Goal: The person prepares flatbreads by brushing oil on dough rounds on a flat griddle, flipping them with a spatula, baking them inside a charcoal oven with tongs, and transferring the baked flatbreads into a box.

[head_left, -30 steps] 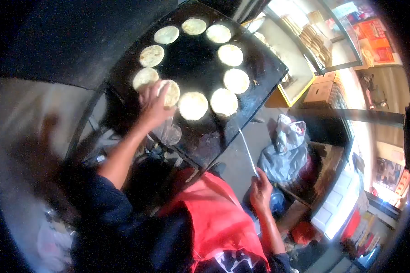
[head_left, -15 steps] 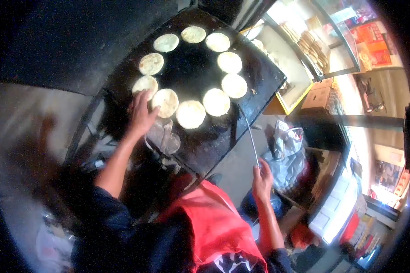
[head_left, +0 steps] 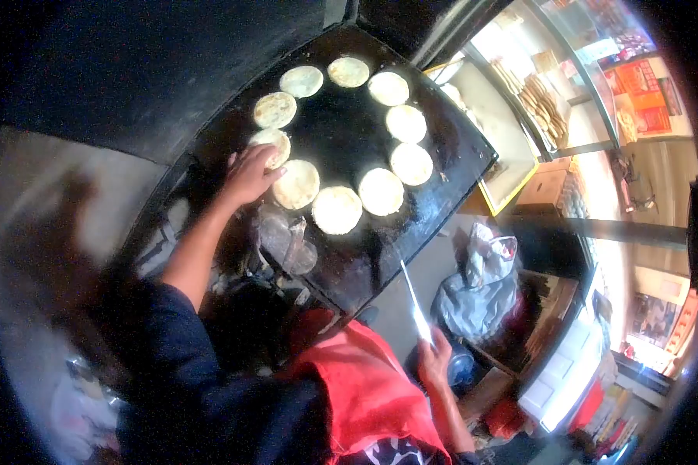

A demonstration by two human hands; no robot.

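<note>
Several round, pale flatbreads (head_left: 337,210) lie in a ring on a dark flat griddle (head_left: 335,128). My left hand (head_left: 252,172) is over the left side of the ring, its fingertips on one flatbread (head_left: 270,138) and its thumb apart, near the edge of the neighbouring flatbread (head_left: 295,184). The fingertips are partly hidden against the bread. Below and to the right, off the griddle's near edge, my right hand (head_left: 434,358) is closed around a long thin metal tool (head_left: 416,306). The tool points up towards the griddle; its far end is hard to make out.
A light, dusty-looking object (head_left: 287,242) sits at the griddle's near left edge. To the right stands a yellow-edged tray (head_left: 512,182), beside a glass case holding stacked breads (head_left: 541,108). A grey plastic bag (head_left: 477,298) lies right of my right hand.
My right hand has moved down and slightly left, drawing the tool back from the flatbreads. My left hand stays at the same flatbread. The whole view has shifted a little.
</note>
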